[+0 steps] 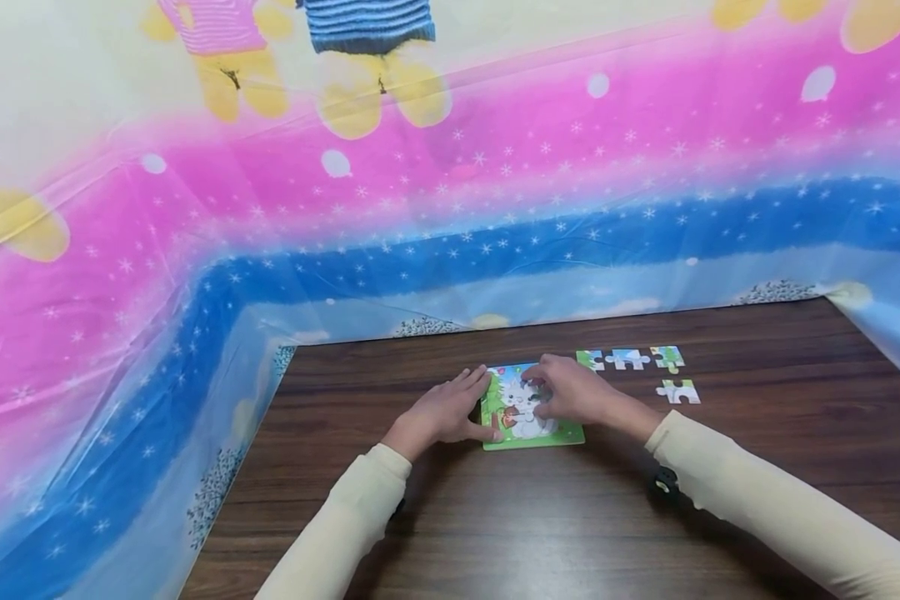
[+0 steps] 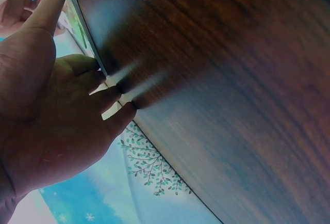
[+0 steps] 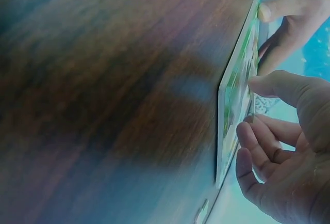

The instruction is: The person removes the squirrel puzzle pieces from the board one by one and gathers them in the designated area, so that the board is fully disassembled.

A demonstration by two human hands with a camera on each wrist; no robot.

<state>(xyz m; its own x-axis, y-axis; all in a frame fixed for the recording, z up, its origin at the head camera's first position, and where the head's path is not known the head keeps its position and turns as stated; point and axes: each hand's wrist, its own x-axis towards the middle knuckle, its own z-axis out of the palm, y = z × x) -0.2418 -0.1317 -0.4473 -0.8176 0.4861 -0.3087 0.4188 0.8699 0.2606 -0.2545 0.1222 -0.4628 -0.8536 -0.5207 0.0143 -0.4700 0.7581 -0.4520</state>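
Wooden table [image 1: 495,517]: puzzle [image 1: 537,443] near far edge, probably light, stiff; grip edges. Left hand [image 1: 446,404], fingers extended, touches it; right hand [image 1: 573,390] pinches a piece [image 3: 253,106].

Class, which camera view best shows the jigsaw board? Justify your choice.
The head view: it looks down on the jigsaw board, so much of its animal picture is visible. The right wrist view shows it nearly edge-on; the left wrist view catches only a narrow strip near the top left corner.
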